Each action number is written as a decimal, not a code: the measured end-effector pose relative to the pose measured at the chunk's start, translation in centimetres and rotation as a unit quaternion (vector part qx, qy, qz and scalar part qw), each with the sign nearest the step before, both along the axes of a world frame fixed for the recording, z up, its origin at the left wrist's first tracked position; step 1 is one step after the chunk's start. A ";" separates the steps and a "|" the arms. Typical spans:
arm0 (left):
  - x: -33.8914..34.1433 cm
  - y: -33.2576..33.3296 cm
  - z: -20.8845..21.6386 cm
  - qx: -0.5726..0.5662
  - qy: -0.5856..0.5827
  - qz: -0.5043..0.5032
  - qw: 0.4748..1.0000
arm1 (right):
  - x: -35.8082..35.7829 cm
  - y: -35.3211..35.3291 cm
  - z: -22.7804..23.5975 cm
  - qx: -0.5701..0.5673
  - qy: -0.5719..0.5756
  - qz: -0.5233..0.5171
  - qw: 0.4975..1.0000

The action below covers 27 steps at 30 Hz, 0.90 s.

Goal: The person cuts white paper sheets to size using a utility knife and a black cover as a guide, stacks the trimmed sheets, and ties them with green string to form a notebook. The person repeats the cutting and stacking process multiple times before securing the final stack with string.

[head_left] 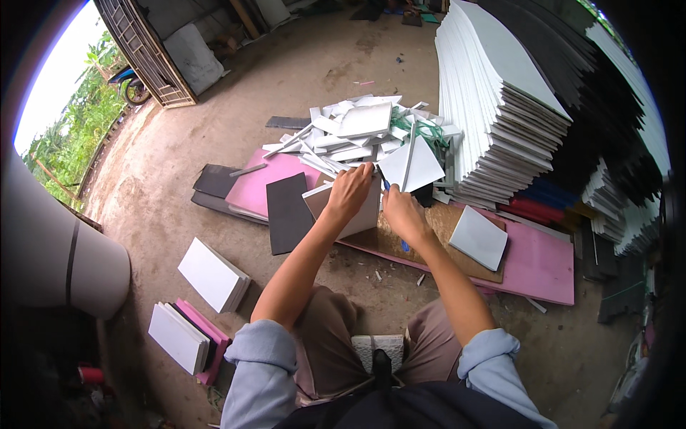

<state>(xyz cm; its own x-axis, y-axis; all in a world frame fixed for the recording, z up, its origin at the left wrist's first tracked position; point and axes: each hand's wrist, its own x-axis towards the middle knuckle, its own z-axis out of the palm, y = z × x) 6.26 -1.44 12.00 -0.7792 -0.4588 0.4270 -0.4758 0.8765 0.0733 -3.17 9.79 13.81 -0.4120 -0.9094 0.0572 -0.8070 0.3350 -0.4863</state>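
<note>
Foam sheet (pixel 365 214) lies under left fingers (pixel 367 171) grasping its edge, beside right fingers (pixel 391 198) gripping a blue-handled tool (pixel 386 184).

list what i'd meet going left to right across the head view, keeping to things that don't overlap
Large pale roll, stack of white, black and pink sheets, black sheet, left hand, right hand, white sheet right of that hand.
</note>
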 end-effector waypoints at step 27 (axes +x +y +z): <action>-1.1 -0.6 1.6 0.189 0.119 0.116 0.968 | -1.6 -2.5 -2.4 0.035 -0.043 0.051 0.997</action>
<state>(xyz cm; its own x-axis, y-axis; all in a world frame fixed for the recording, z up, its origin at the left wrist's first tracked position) 5.19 -2.00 13.57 -0.5374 -0.7673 0.3498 -0.5865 0.6382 0.4988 -4.80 7.25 11.40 -0.3175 -0.9475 -0.0392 -0.7945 0.2883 -0.5345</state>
